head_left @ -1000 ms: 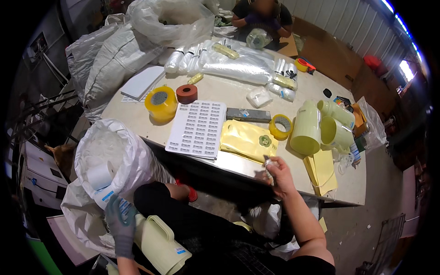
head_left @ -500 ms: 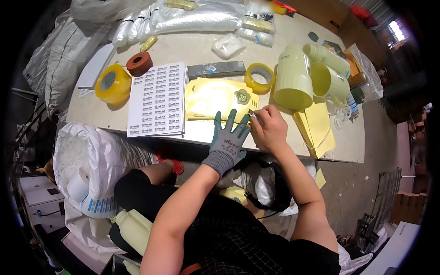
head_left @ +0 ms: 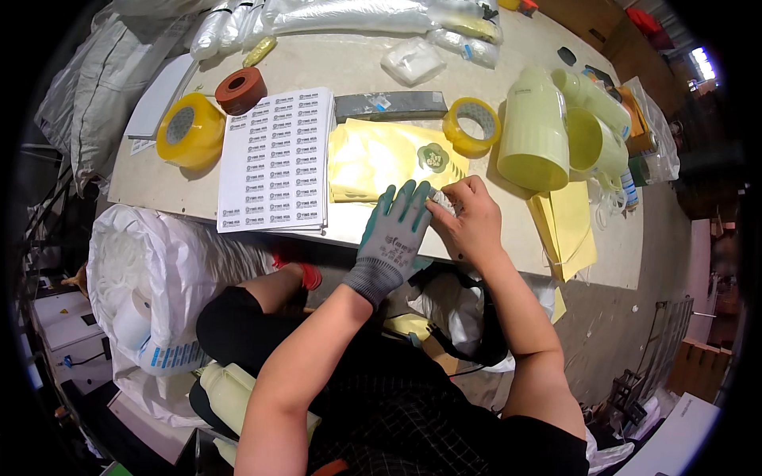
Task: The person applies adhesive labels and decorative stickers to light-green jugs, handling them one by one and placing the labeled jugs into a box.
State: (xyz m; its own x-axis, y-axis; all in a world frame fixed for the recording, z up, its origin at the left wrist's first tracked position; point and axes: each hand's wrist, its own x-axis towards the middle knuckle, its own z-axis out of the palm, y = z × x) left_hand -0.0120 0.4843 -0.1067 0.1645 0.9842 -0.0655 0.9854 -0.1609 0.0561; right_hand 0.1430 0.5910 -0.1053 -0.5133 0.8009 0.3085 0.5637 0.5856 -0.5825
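Close to the table's [head_left: 521,244] near edge, the bare right hand [head_left: 474,222] pinches a small pale object [head_left: 441,201] beside the outstretched, seemingly empty gloved left hand [head_left: 390,235]; a slackened pinch could drop it.

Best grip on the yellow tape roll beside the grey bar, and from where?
Probably the near-right rim of the yellow tape roll, pinched across its wall from the near side: its hole opens toward the camera; the grey bar sits left.

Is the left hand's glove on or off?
On: the grey-green glove covers the left hand down to its knitted cuff.
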